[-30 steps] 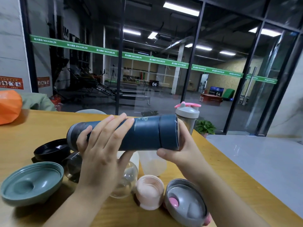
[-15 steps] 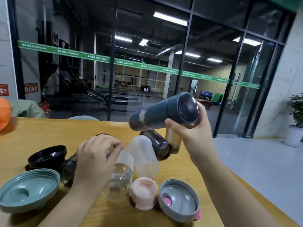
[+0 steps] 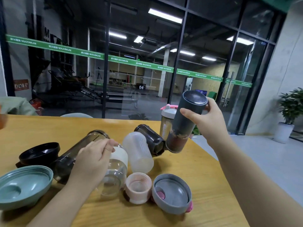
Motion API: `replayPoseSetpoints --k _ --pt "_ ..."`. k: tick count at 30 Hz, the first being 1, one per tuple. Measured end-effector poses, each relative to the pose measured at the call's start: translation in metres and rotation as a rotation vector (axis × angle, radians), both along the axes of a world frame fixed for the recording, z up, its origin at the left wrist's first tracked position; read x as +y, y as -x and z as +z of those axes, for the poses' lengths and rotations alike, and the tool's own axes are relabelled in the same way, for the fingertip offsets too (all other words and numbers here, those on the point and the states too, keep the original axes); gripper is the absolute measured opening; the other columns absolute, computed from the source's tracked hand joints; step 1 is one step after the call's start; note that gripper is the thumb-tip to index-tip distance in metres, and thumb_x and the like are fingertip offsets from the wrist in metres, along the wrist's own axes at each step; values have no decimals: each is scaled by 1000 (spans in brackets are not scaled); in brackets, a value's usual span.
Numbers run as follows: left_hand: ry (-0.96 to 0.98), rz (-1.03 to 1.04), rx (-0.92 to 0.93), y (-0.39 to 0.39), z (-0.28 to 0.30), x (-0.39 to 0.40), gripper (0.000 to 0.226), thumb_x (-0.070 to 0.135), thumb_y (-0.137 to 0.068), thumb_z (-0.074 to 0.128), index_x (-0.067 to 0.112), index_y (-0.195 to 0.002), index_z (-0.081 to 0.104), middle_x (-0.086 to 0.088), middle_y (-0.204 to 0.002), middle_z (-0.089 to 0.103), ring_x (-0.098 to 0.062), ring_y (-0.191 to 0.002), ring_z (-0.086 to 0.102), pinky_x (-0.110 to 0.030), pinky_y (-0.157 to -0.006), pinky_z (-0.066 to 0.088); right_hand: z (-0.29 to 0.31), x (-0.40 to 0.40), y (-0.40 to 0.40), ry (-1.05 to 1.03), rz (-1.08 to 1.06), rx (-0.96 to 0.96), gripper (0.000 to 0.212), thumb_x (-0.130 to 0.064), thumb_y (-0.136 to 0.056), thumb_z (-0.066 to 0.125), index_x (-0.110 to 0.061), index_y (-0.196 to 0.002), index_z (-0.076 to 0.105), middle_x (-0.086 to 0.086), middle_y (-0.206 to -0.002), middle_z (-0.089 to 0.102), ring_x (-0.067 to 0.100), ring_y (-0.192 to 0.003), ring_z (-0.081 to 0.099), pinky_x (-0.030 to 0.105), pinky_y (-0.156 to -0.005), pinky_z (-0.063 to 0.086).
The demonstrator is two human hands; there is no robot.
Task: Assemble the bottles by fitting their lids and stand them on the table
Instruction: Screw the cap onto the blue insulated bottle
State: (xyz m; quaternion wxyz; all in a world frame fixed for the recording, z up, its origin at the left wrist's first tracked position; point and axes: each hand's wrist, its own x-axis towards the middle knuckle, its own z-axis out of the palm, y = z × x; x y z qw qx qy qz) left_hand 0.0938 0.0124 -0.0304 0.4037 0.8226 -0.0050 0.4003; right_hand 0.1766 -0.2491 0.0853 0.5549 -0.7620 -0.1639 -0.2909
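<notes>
My right hand (image 3: pixel 207 118) grips the dark blue capped bottle (image 3: pixel 185 122) near its lid, nearly upright, its base just above the table's far right part. My left hand (image 3: pixel 93 158) rests with curled fingers over a clear glass bottle (image 3: pixel 114 174) lying on its side; whether it grips it is unclear. Around it lie a smoky dark bottle (image 3: pixel 82 148), a frosted white bottle (image 3: pixel 137 151) and a short dark bottle (image 3: pixel 150 138). Loose lids sit at the front: pink (image 3: pixel 137 187), grey with a pink plug (image 3: pixel 172 194), teal (image 3: pixel 23 185), black (image 3: pixel 39 153).
A lidded shaker bottle (image 3: pixel 167 120) with a pink-trimmed cap stands behind the blue one near the wooden table's (image 3: pixel 49 128) far edge. The right table edge runs diagonally beside my right forearm. A glass wall is behind, and a potted plant (image 3: pixel 290 112) stands on the floor at right.
The blue bottle went from horizontal in both hands to nearly upright in my right hand, lowered toward the table. My left hand let go and dropped onto the clear bottle.
</notes>
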Motion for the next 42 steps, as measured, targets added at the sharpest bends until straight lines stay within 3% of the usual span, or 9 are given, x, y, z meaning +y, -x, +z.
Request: replayPoseSetpoints --k 3,8,21,29,36,42 --pt "-5 -19 3 -1 -1 1 48 59 -86 22 38 -85 65 14 -76 64 -5 -87 58 -46 -79 48 -5 0 -13 -10 -7 69 63 -31 -71 80 -23 -126 49 -7 -120 57 13 -108 51 24 -74 41" --pt "-35 -24 -1 -2 -1 1 33 57 -87 24 50 -81 56 17 -79 64 -7 -90 57 -49 -83 46 -11 0 -36 9 -43 168 66 -32 -72 80 -21 -128 48 -1 -123 57 19 -110 52 31 -77 44" --pt "-83 -35 18 -6 -4 2 46 53 -87 29 31 -88 70 21 -85 64 -13 -93 58 -46 -85 46 -11 5 -63 76 -114 279 67 -33 -72 80 -18 -128 46 3 -129 56 23 -116 52 36 -81 47" --pt "-120 -41 31 -7 -5 3 57 59 -85 26 24 -90 72 12 -85 67 -16 -89 60 -44 -80 48 -9 6 -74 42 -126 331 67 -33 -74 78 -17 -130 45 3 -131 55 24 -117 52 37 -84 47" --pt "-77 -69 75 -7 -7 2 34 51 -95 39 34 -85 67 16 -84 64 -14 -88 61 -36 -79 46 -11 2 -86 -11 -138 367 71 -36 -74 78 -16 -132 43 4 -132 55 25 -117 53 41 -93 47" --pt "-98 -72 82 -7 -8 3 34 49 -95 39 33 -87 68 21 -86 62 -14 -93 58 -32 -79 43 -16 4 -93 -14 -120 376 69 -39 -75 76 -17 -132 43 4 -129 56 24 -113 54 42 -93 48"
